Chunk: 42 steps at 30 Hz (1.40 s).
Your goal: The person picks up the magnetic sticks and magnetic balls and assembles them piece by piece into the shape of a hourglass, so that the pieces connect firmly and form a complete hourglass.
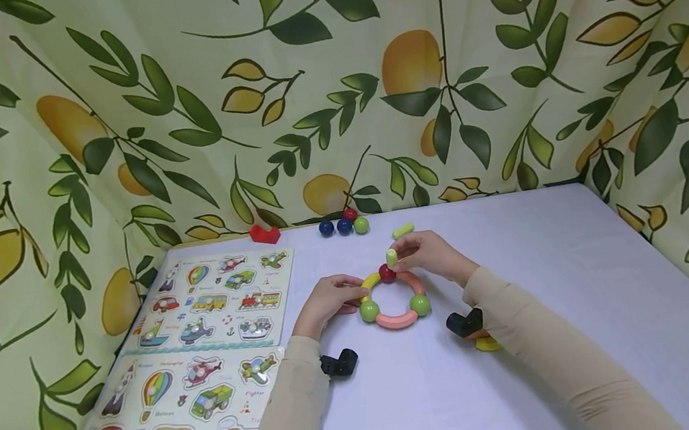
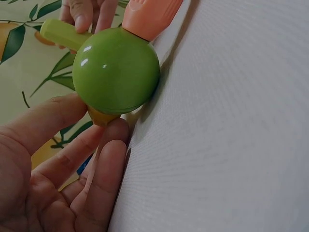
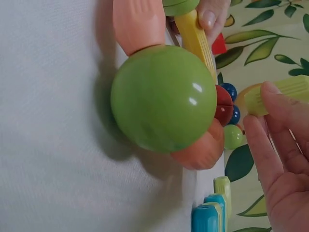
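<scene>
A ring of balls and curved pieces lies on the table. The ring has two green balls [image 1: 420, 305], a red ball [image 1: 386, 274] at its far side, a pink curved piece [image 1: 396, 321] at the near side, an orange curved piece [image 1: 412, 281] and a yellow curved piece [image 1: 369, 281]. My left hand [image 1: 330, 302] pinches the yellow piece beside the left green ball [image 2: 116, 70]. Over the red ball, my right hand [image 1: 431, 254] pinches a light green stick [image 3: 277, 96] between thumb and fingers. Whether the stick touches the red ball, I cannot tell.
Picture boards [image 1: 212, 301] of vehicles lie at the left. At the back are a red notched block [image 1: 265, 234], blue balls [image 1: 327, 229], a green ball [image 1: 361, 225] and another light green stick [image 1: 403, 230]. Teal pieces [image 3: 206, 220] show in the right wrist view. A yellow piece [image 1: 487, 344] lies by the right forearm.
</scene>
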Each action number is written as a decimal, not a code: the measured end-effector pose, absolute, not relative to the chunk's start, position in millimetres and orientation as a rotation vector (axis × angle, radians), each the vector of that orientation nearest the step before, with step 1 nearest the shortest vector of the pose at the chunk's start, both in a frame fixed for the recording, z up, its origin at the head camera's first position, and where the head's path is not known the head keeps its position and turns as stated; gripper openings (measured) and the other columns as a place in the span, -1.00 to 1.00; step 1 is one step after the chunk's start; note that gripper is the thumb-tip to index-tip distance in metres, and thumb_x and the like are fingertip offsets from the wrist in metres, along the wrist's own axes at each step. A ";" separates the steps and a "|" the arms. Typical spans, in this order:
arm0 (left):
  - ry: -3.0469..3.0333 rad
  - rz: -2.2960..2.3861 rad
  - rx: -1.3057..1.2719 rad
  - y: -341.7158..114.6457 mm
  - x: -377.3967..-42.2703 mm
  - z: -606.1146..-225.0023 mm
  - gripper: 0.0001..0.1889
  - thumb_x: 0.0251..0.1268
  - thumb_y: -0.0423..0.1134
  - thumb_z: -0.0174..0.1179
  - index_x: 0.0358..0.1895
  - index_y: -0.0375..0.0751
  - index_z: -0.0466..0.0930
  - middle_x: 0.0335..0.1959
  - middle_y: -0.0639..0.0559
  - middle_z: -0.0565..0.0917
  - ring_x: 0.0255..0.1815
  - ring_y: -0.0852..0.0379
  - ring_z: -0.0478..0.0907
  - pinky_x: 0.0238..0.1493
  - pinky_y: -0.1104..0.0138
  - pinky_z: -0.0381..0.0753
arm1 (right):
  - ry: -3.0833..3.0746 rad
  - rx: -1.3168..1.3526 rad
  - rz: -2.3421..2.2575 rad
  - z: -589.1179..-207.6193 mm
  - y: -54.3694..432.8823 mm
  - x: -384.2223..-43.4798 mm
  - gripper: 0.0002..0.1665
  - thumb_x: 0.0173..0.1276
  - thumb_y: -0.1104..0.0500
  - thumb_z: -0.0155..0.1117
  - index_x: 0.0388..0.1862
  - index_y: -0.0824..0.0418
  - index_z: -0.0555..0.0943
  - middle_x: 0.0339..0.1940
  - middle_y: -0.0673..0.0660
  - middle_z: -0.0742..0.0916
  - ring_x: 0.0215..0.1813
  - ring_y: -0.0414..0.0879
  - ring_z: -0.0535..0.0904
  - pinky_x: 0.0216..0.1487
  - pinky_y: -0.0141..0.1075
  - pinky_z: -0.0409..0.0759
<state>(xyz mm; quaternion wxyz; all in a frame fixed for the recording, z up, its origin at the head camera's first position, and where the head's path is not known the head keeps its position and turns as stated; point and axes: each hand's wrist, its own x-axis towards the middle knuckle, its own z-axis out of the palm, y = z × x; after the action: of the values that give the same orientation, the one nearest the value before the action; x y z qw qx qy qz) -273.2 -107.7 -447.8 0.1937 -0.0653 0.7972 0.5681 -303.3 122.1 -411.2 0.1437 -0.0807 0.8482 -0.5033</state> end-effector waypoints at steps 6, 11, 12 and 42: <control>2.235 1.593 -0.172 -106.8 -273.5 -448.1 -0.66 0.18 -0.17 0.42 0.01 -0.16 0.68 -0.28 -0.02 0.72 -0.37 0.22 0.62 -0.35 0.49 0.67 | 2.451 -0.223 -1.466 -412.5 118.9 -302.4 -0.61 0.23 0.27 0.45 0.05 0.28 0.65 0.03 0.20 0.75 0.11 0.00 0.63 0.20 -0.20 0.62; 2.232 1.593 -0.169 -105.8 -273.3 -447.1 -0.67 0.19 -0.16 0.41 0.02 -0.16 0.68 -0.28 -0.01 0.72 -0.36 0.22 0.62 -0.34 0.50 0.67 | 2.455 -0.218 -1.466 -412.9 118.0 -301.1 -0.63 0.25 0.30 0.42 0.05 0.31 0.65 0.01 0.22 0.74 0.09 -0.01 0.62 0.18 -0.22 0.59; 2.232 1.594 -0.168 -105.6 -273.3 -447.2 -0.67 0.19 -0.16 0.41 0.02 -0.16 0.68 -0.28 -0.01 0.71 -0.36 0.22 0.61 -0.34 0.50 0.67 | 2.454 -0.211 -1.468 -413.3 117.8 -301.2 -0.63 0.24 0.31 0.41 0.05 0.31 0.65 0.00 0.21 0.75 0.08 -0.01 0.62 0.18 -0.22 0.59; 2.249 1.621 -0.126 -110.9 -269.3 -439.9 -0.63 0.25 -0.23 0.36 0.11 -0.20 0.63 -0.03 -0.10 0.73 -0.22 0.17 0.69 -0.22 0.42 0.73 | 2.437 0.084 -1.114 -410.7 151.6 -271.9 -0.55 0.24 0.08 0.46 0.01 0.31 0.62 -0.15 0.15 0.73 -0.26 -0.14 0.64 -0.18 -0.37 0.61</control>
<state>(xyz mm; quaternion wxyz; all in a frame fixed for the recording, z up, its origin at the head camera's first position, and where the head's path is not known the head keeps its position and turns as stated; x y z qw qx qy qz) -269.3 -110.9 -439.9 0.1822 -0.0448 0.7969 0.5742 -271.9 151.6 -410.7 0.2284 0.0306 0.8849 -0.4047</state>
